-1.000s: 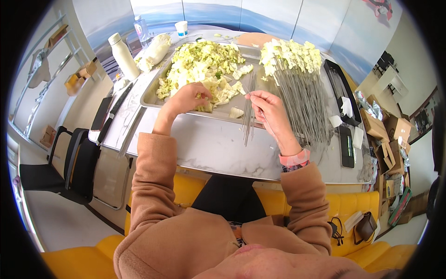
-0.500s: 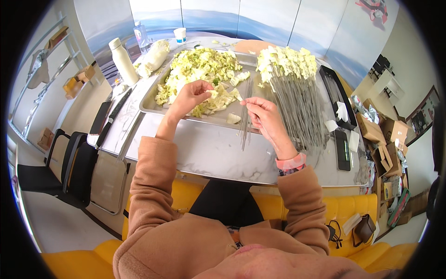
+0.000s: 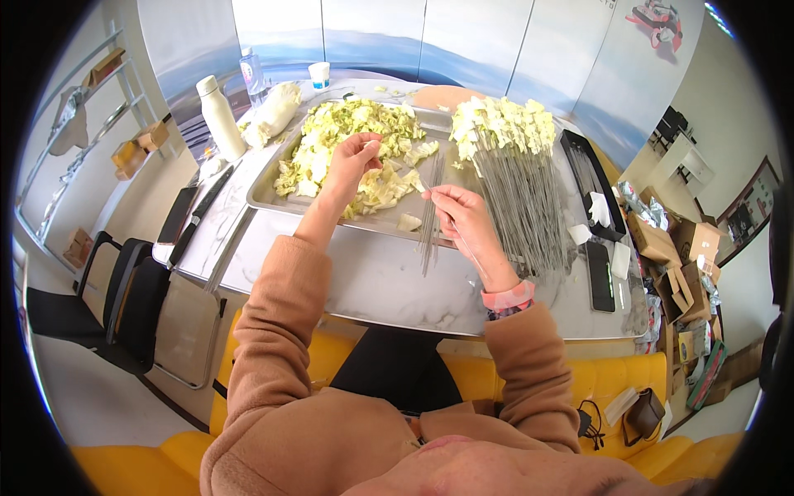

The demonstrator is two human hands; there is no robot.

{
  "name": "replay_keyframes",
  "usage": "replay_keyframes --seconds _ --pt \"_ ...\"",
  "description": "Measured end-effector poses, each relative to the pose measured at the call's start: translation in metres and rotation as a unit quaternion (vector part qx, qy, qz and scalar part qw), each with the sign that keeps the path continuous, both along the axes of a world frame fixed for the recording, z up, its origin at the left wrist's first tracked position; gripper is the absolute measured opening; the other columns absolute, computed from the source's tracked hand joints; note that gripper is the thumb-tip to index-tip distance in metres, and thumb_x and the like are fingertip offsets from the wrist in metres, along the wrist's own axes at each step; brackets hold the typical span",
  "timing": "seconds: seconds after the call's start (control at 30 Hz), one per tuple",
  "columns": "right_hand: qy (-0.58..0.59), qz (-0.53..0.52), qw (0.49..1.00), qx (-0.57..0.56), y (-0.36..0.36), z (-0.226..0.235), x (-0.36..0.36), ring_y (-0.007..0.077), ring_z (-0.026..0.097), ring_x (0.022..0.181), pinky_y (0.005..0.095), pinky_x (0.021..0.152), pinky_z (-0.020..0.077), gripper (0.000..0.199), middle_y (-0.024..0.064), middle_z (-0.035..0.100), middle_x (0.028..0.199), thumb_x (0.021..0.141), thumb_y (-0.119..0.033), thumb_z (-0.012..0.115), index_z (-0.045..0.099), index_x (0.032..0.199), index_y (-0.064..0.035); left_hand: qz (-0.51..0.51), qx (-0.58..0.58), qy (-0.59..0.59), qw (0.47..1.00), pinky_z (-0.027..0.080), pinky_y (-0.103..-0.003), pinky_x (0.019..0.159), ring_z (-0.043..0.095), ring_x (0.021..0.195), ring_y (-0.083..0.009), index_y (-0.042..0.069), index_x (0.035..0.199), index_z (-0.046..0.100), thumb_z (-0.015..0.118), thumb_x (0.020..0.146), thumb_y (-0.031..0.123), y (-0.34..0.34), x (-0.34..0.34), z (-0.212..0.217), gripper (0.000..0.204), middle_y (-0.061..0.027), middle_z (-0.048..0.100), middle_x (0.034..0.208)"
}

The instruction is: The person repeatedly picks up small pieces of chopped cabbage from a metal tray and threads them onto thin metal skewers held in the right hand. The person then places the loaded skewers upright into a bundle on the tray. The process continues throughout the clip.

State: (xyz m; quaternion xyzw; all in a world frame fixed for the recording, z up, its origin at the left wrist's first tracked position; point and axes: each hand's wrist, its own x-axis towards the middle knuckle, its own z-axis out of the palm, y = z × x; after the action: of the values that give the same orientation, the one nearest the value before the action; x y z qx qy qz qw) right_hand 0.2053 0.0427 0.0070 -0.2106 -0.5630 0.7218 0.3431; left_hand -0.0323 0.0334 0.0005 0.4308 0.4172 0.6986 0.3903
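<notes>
My left hand point(image 3: 354, 165) hovers over the heap of chopped cabbage point(image 3: 327, 136) in a metal tray point(image 3: 285, 204). Its thumb and fingers are pinched together; whatever lies between them is too small to make out. Nearer the tray's front edge, my right hand point(image 3: 463, 217) grips a thin metal skewer point(image 3: 471, 248) that runs back along the wrist. A pale cabbage piece point(image 3: 417, 180) shows by the skewer's front end. Several loose skewers point(image 3: 429, 236) lie across the tray's rim beside this hand. To the right, many skewers point(image 3: 525, 207) lie bunched, their far ends loaded with cabbage point(image 3: 504, 128).
A white bottle point(image 3: 221, 120), a clear water bottle point(image 3: 252, 74) and a cabbage head point(image 3: 275, 114) stand or lie at the back left. A knife point(image 3: 203, 211) rests near the left edge. On the right are a long black box point(image 3: 616, 229) and a phone point(image 3: 601, 277).
My left hand has moved farther over the cabbage heap, away from the right hand. The right hand keeps the skewer and has hardly moved. The whole view has shifted slightly.
</notes>
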Motion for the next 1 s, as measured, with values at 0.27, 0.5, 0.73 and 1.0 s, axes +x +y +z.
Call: replay_keyframes --seconds 0.27,0.5,0.73,1.0 --pt "-0.017 0.003 1.0 0.013 -0.001 -0.001 -0.001 0.0007 0.028 0.044 0.018 0.039 0.0202 0.016 -0.0057 0.04 0.057 0.091 -0.011 0.054 0.061 0.097 0.0031 -0.064 0.024 -0.143 0.987 0.048 -0.023 0.07 0.056 0.074 -0.0103 0.002 0.095 0.061 0.061 0.087 0.004 0.018 -0.019 -0.013 0.008 -0.0021 0.061 0.085" --pt "-0.035 0.011 0.999 0.038 -0.003 0.0 -0.002 0.0002 0.028 0.046 0.018 0.04 0.0185 0.017 -0.0062 0.04 0.058 0.091 -0.012 0.055 0.061 0.095 0.0034 -0.036 0.028 -0.21 0.977 0.048 -0.023 0.067 0.056 0.07 -0.0118 0.003 0.092 0.063 0.063 0.086 0.003 0.014 -0.016 -0.009 0.006 -0.0022 0.061 0.081" --pt "-0.047 0.026 0.997 0.05 -0.003 0.002 -0.001 0.0 0.028 0.046 0.0177 0.04 0.0186 0.016 -0.0064 0.039 0.057 0.09 -0.011 0.056 0.061 0.094 0.0034 -0.034 0.043 -0.203 0.978 0.049 -0.023 0.069 0.057 0.073 -0.0118 0.002 0.095 0.062 0.061 0.088 0.005 0.015 -0.023 -0.014 0.008 -0.0024 0.061 0.084" --pt "-0.047 0.025 0.998 0.044 -0.005 0.003 -0.001 -0.0002 0.028 0.046 0.0175 0.04 0.0186 0.015 -0.0059 0.04 0.059 0.09 -0.01 0.056 0.061 0.094 0.0036 -0.049 0.054 -0.187 0.98 0.048 -0.022 0.067 0.058 0.072 -0.0115 0.002 0.093 0.064 0.061 0.088 0.004 0.014 -0.024 -0.013 0.006 -0.0025 0.062 0.082"
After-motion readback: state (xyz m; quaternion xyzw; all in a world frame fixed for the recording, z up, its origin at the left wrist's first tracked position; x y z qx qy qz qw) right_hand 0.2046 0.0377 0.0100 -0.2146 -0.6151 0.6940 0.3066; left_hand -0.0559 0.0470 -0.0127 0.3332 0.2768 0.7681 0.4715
